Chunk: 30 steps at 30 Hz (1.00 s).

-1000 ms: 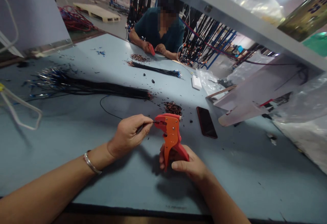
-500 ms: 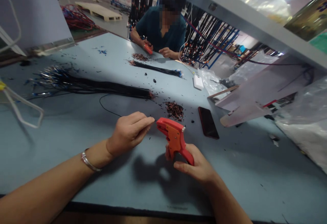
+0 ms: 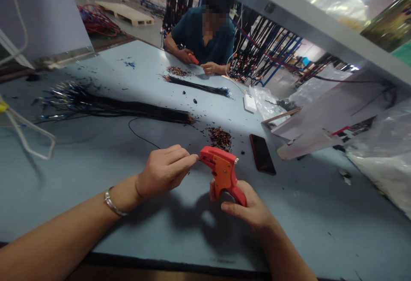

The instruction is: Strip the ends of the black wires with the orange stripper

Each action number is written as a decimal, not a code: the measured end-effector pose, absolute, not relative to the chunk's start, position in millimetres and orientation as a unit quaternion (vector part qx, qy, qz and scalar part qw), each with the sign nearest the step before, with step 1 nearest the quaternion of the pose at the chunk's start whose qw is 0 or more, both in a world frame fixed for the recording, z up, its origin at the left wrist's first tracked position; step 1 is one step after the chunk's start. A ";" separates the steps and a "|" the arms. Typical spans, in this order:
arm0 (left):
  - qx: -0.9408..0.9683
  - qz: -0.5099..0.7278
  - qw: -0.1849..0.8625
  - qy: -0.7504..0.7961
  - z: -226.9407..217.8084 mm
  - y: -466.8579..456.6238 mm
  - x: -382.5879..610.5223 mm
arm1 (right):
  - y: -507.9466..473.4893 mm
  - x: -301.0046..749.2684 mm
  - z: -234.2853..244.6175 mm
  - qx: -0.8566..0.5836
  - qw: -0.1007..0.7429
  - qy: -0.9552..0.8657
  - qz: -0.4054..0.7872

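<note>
My right hand (image 3: 245, 208) grips the handles of a red-orange wire stripper (image 3: 223, 172), held upright above the blue table (image 3: 96, 174) with its jaws pointing left. My left hand (image 3: 165, 170) pinches the end of a thin black wire (image 3: 141, 135) right at those jaws. The wire curves away behind the hand toward a long bundle of black wires (image 3: 128, 112). A small heap of stripped copper-coloured bits (image 3: 220, 137) lies just beyond the tool.
A dark phone (image 3: 262, 153) lies right of the heap. Across the table a person in a dark green shirt (image 3: 205, 37) works with a red tool beside another wire bundle (image 3: 199, 86). A white box (image 3: 249, 102), plastic bags and a slanted shelf fill the right side.
The stripper was pulled off the wire end, tilted rightward and came lower; my left hand kept pinching the wire and shifted slightly right. The person opposite moved their hands.
</note>
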<state>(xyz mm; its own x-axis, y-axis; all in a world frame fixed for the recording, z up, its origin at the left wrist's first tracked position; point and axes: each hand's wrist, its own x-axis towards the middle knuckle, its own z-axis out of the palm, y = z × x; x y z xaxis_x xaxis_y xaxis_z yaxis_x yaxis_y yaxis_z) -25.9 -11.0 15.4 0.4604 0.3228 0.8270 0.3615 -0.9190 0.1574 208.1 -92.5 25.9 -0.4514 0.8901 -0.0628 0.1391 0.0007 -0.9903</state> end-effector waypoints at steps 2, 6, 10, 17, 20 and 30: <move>-0.843 -0.491 0.000 -0.219 15.8 -11.6 -24.5 | -92.4 208.9 26.6 -0.408 0.319 -0.632 0.576; -0.825 -0.516 -0.044 -0.227 17.4 -14.7 -23.2 | -92.6 210.7 25.9 -0.400 0.321 -0.627 0.586; -0.820 -0.530 -0.045 -0.211 19.5 -18.3 -23.9 | -93.4 209.5 20.7 -0.384 0.339 -0.578 0.636; -0.792 -0.564 -0.036 -0.231 18.6 -20.3 -24.3 | -95.6 199.2 6.5 -0.282 0.335 -0.431 0.789; -0.787 -0.575 -0.025 -0.222 16.2 -20.4 -23.5 | -95.1 198.2 1.7 -0.284 0.335 -0.429 0.789; -0.845 -0.512 0.034 -0.150 21.1 -16.1 -29.7 | -94.9 207.9 9.3 -0.382 0.306 -0.617 0.616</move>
<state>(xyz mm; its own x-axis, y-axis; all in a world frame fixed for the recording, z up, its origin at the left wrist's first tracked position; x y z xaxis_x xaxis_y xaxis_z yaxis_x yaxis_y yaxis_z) -29.7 -16.1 21.1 0.4309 0.2187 0.8755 0.2891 -0.9525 0.0957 207.9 -94.9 9.3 -0.5212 0.8482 -0.0939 0.0947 -0.0518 -0.9942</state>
